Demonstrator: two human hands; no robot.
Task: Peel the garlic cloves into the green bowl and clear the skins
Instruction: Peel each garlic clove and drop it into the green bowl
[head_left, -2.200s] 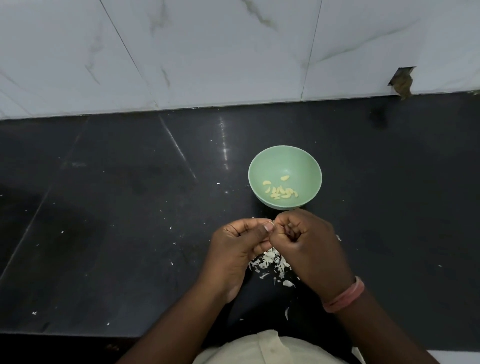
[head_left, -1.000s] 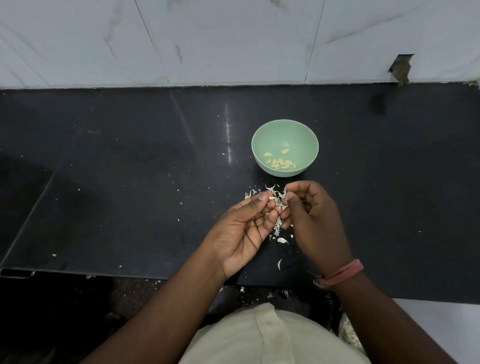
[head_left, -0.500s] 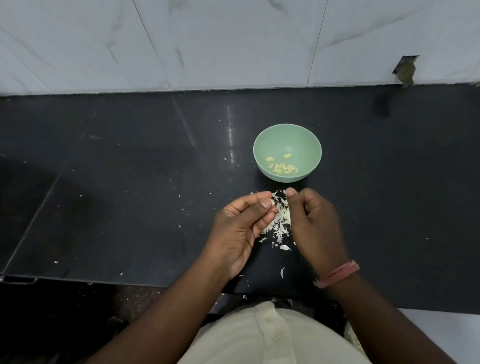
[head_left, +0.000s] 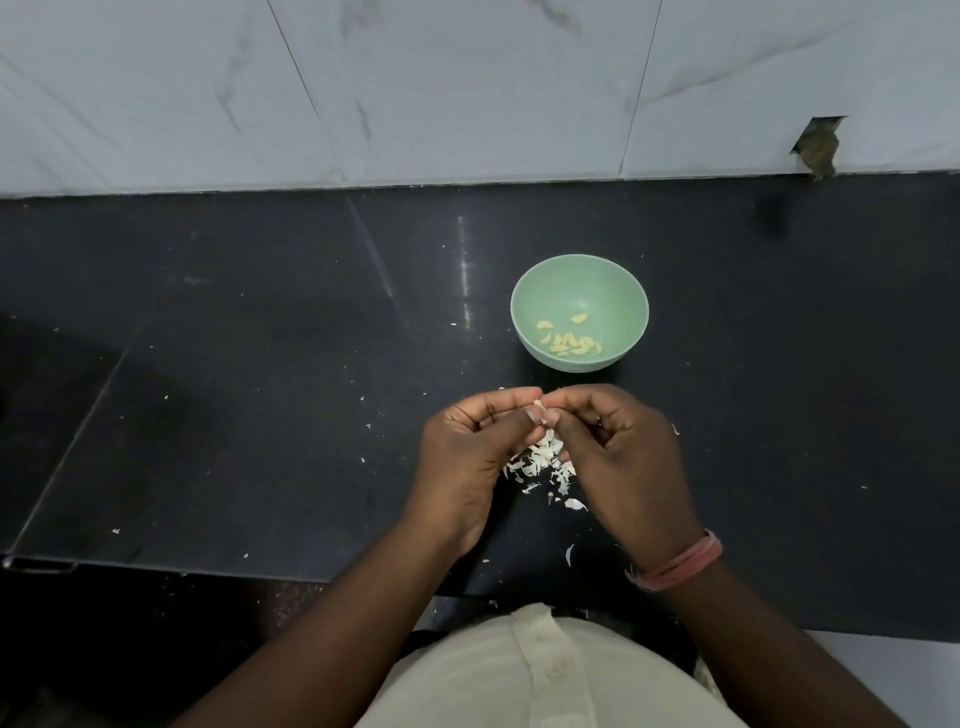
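Note:
A green bowl (head_left: 580, 291) stands on the black counter and holds several peeled yellow garlic cloves (head_left: 570, 340). Just in front of it my left hand (head_left: 467, 457) and my right hand (head_left: 623, 457) meet fingertip to fingertip, both pinching a small garlic clove (head_left: 540, 406) that is mostly hidden between the fingers. Below the hands a pile of white garlic skins (head_left: 543, 465) lies on the counter, partly covered by both hands.
The black counter (head_left: 260, 389) runs to a white marble wall (head_left: 467, 88) behind. Small skin flakes are scattered around the pile and near the front edge (head_left: 569, 553). A hole in the wall (head_left: 818, 148) sits at the far right. My pale shirt fills the bottom.
Half a second ago the hands were apart over the skins. They have come together and lifted slightly, and both pinch a clove between the fingertips.

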